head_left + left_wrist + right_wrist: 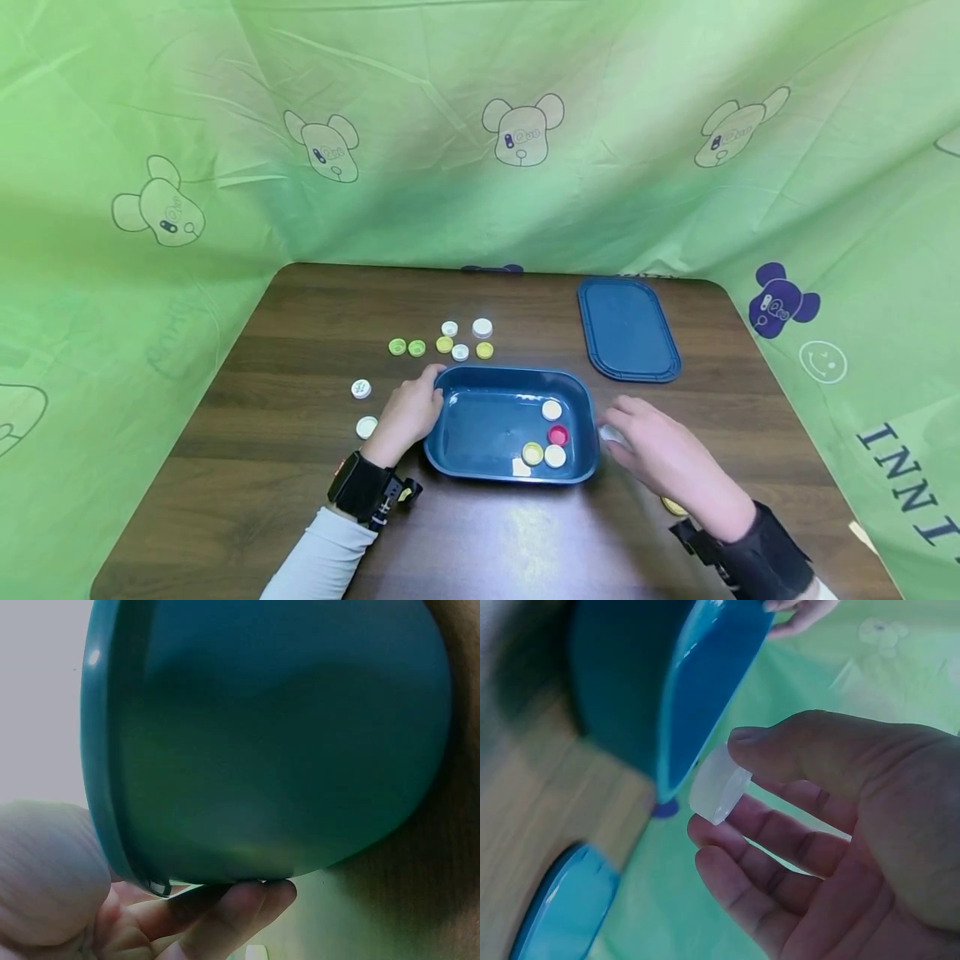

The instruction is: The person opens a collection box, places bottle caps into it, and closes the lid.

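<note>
A blue plastic box [480,433] stands on the table, holding a red cap [558,435], a yellow cap [532,453] and two white caps, one at the upper right [552,410]. My left hand [408,412] grips its left end near the far corner; in the left wrist view, fingertips [279,896] lie against the outer wall. Just off the right end, my right hand [656,442] pinches a white bottle cap [718,786] between thumb and fingers. That cap shows only partly in the head view.
Behind the box lie several white, yellow and green caps, among them a green cap [397,347]. Two white caps, one of them lettered [361,389], are at the left. A blue lid [630,329] lies back right. Beneath my right wrist a yellow cap [673,506] is partly hidden.
</note>
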Demonstrator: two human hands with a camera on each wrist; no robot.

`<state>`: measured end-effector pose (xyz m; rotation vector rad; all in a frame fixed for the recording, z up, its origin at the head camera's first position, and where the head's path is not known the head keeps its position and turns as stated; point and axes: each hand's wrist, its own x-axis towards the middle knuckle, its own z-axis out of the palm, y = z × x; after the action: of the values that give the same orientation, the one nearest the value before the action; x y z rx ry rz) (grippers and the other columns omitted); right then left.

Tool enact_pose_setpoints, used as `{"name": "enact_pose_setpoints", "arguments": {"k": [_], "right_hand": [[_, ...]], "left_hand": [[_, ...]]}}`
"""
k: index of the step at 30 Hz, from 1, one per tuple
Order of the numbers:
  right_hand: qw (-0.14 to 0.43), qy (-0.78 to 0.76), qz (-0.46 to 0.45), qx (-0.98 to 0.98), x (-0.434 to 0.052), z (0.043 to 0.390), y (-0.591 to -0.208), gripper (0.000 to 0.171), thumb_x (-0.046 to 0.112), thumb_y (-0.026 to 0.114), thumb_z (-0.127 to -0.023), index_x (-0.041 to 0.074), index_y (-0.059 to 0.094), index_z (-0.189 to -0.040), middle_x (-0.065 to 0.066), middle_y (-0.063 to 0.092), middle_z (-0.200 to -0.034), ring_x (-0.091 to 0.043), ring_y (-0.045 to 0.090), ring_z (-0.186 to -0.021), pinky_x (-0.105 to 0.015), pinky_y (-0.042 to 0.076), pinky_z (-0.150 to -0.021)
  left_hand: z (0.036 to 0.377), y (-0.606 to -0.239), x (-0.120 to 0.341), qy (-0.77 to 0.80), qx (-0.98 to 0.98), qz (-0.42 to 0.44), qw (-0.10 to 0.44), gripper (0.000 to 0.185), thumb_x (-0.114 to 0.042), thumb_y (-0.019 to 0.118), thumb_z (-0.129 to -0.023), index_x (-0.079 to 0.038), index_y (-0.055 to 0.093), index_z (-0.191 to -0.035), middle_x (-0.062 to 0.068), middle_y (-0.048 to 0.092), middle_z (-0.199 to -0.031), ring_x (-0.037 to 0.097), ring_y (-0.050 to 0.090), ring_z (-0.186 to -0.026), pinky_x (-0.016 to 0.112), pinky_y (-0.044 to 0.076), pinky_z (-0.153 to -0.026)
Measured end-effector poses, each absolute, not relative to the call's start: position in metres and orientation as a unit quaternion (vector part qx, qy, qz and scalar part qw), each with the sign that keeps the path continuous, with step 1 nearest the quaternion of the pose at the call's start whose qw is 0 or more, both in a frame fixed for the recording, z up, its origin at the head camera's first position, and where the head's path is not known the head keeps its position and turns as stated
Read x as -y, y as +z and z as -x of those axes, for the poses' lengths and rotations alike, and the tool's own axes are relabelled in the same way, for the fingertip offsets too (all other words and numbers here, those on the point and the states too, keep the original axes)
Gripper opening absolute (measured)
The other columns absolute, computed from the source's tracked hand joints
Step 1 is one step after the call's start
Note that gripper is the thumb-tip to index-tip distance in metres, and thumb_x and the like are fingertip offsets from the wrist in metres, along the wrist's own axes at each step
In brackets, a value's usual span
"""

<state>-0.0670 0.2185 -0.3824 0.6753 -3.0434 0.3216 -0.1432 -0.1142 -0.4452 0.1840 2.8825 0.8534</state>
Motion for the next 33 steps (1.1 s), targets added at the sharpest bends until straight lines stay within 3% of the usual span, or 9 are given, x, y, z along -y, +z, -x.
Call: {"name": "enact_pose_setpoints", "arguments": {"k": [4,10,19,33], "right_hand": [[0.003,0.110,-0.266,0.958,-0.197,0.080,-0.384,0.024,0.012,0.083,-0.083,0.010,0.074,-0.105,-0.001,0.065,-0.097,-0.014,0.061,-0.088,-0.034,0.058,-0.079],[-0.017,0.103,-0.316,0.943,-0.174,0.097,-0.396,0.023,0.015,0.081,-0.086,0.010,0.074,-0.108,-0.001,0.063,-0.098,-0.012,0.056,-0.083,-0.029,0.055,-0.072],[-0.048,0.104,-0.324,0.939,-0.161,0.110,-0.405,0.026,0.016,0.080,-0.087,0.010,0.074,-0.112,-0.004,0.065,-0.102,-0.016,0.059,-0.088,-0.035,0.058,-0.078],[-0.068,0.105,-0.266,0.956,-0.171,0.108,-0.399,0.030,0.019,0.080,-0.088,0.012,0.073,-0.116,-0.005,0.067,-0.109,-0.016,0.061,-0.089,-0.039,0.059,-0.079]], "left_hand": [[0.143,-0.446,0.114,0.281,-0.956,-0.060,0.062,0.040,-0.014,0.054,-0.103,-0.010,0.052,-0.142,0.020,0.071,-0.104,0.025,0.061,-0.065,0.042,0.049,-0.059],[0.142,-0.446,0.114,0.283,-0.954,-0.065,0.066,0.040,-0.014,0.054,-0.103,-0.010,0.051,-0.143,0.019,0.071,-0.100,0.023,0.059,-0.063,0.039,0.048,-0.057],[0.143,-0.444,0.116,0.280,-0.956,-0.065,0.061,0.039,-0.014,0.055,-0.103,-0.010,0.052,-0.142,0.021,0.071,-0.111,0.029,0.067,-0.075,0.046,0.053,-0.066],[0.144,-0.443,0.115,0.270,-0.959,-0.060,0.069,0.041,-0.015,0.055,-0.103,-0.011,0.051,-0.144,0.021,0.072,-0.110,0.029,0.067,-0.074,0.045,0.053,-0.064]]}}
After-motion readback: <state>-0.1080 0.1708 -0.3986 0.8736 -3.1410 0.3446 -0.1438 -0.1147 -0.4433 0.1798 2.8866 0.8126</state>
